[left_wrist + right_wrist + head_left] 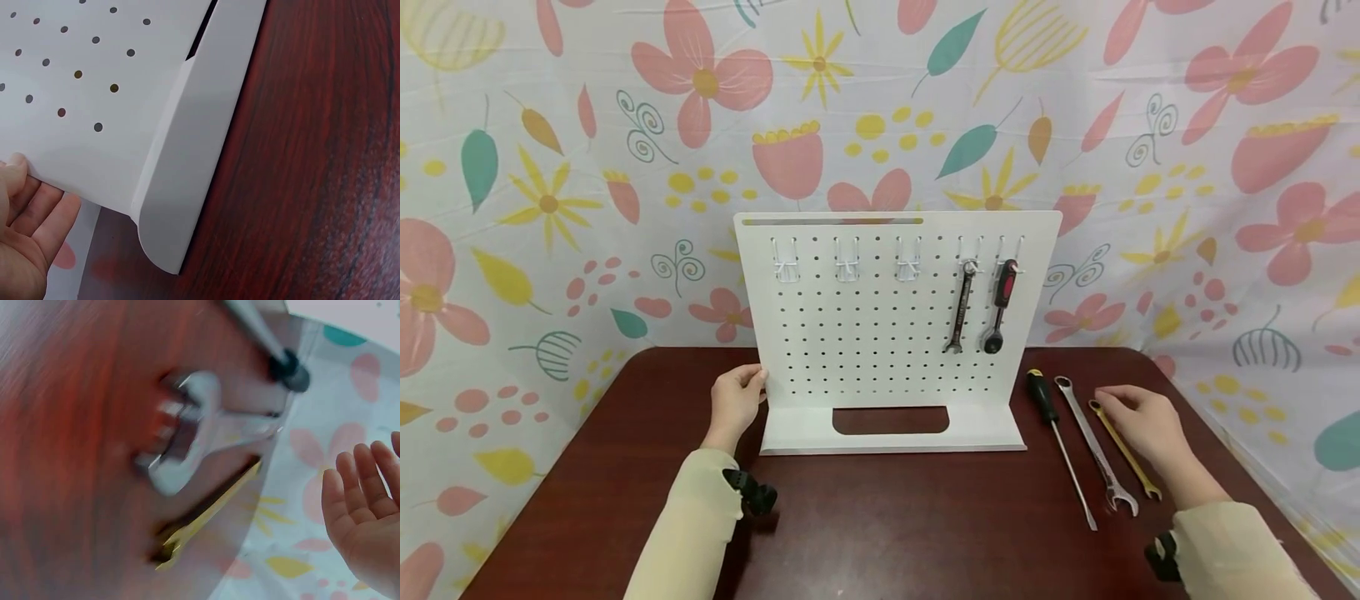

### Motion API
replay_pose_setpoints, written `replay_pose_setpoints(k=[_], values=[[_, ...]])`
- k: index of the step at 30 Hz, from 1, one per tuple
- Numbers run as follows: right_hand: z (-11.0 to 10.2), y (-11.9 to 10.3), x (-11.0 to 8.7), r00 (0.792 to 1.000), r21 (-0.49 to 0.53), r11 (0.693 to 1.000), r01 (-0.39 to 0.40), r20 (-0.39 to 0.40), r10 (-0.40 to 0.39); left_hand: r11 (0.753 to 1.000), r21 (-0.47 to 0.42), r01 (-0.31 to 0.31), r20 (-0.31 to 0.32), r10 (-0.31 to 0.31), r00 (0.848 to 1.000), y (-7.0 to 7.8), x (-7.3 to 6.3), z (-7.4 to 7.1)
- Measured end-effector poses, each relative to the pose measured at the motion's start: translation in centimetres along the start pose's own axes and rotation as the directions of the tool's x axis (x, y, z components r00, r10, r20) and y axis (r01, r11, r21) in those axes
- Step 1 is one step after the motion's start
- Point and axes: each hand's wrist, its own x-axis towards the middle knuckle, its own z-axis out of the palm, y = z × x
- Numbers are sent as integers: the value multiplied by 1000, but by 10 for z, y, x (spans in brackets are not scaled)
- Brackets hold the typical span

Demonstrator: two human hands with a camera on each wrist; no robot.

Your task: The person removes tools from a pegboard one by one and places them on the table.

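I'm pinching the pegboard (pixel 865 342) w/ L hand (pixel 735 406); my R hand (pixel 1150 423), fingers loosely straight, is hovering nr the gold wrench (pixel 1124 449).

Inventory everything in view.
Table: 1, brown, foreground
Backdrop: 1, multicoloured, behind
Pegboard: 1, white, on table
Hooks: 5, whitish, on pegboard
Ratchet: 1, black/red, rightmost hook
Hung wrench: 1, dark, left of ratchet
Screwdriver: 1, dark/yellow, right of pegboard
Large wrench: 1, silver, beside screwdriver
Small wrench: 1, gold, rightmost tool
Wrist cameras: 2, black, at cuffs
Sleeves: 2, cream, forearms
Left hand: 1, bare, gripping pegboard's left edge
Right hand: 1, bare, near small wrench
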Motion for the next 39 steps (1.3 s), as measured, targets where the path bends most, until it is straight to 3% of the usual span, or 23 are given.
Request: replay_pose_setpoints(k=[7, 11, 18, 29, 39], values=[[5, -30, 0, 999, 160, 987, 24, 25, -28, 999, 40, -10, -14, 11, 1000, -1, 0, -1], [7, -42, 2, 998, 187, 980, 64, 18, -68, 996, 79, -30, -20, 31, 999, 1, -1, -1], [16, -65, 7, 994, 249, 963, 106, -7, -108, 995, 38, -92, -68, 95, 993, 15, 2, -3], [27, -100, 18, 991, 324, 939, 118, 24, -133, 996, 34, -88, -31, 89, 996, 22, 8, -4], [42, -127, 24, 989, 422, 898, 127, 13, -146, 994, 37, -99, -45, 101, 994, 22, 9, -3]])
